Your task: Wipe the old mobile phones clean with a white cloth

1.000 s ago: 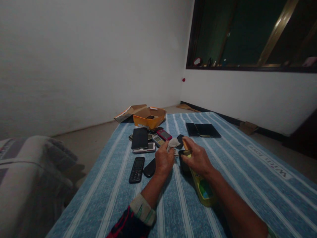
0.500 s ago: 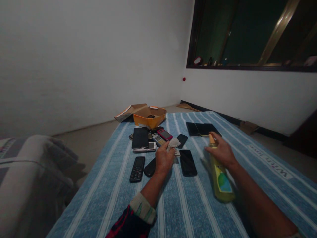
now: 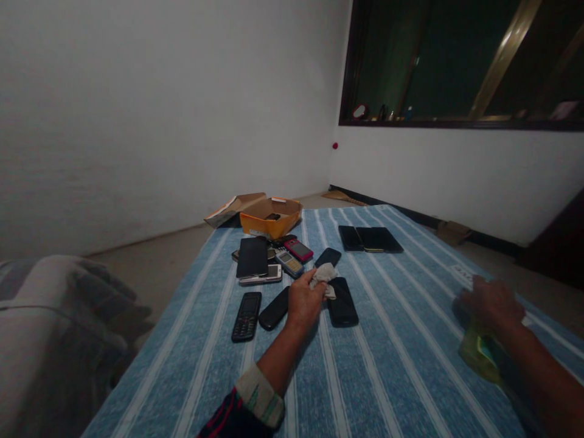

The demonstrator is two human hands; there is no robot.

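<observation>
My left hand (image 3: 305, 301) is closed on a crumpled white cloth (image 3: 323, 275), held just over the near end of a black smartphone (image 3: 342, 301) that lies flat on the striped blue sheet (image 3: 392, 353). My right hand (image 3: 493, 304) is far out to the right, wrapped round the top of a yellow-green spray bottle (image 3: 477, 351) that rests low against the sheet; the hand is blurred by motion.
Several phones lie ahead of my left hand: a black keypad phone (image 3: 247, 307), a dark oval one (image 3: 275, 307), a stack with a black slab (image 3: 252, 257), a pink phone (image 3: 298, 249). Dark phones (image 3: 370, 239) lie further right. An open orange box (image 3: 271, 216) sits at the far edge.
My right hand has carried the spray bottle away from the black smartphone, out to the right and down toward the sheet. My left hand stays with the cloth by that phone.
</observation>
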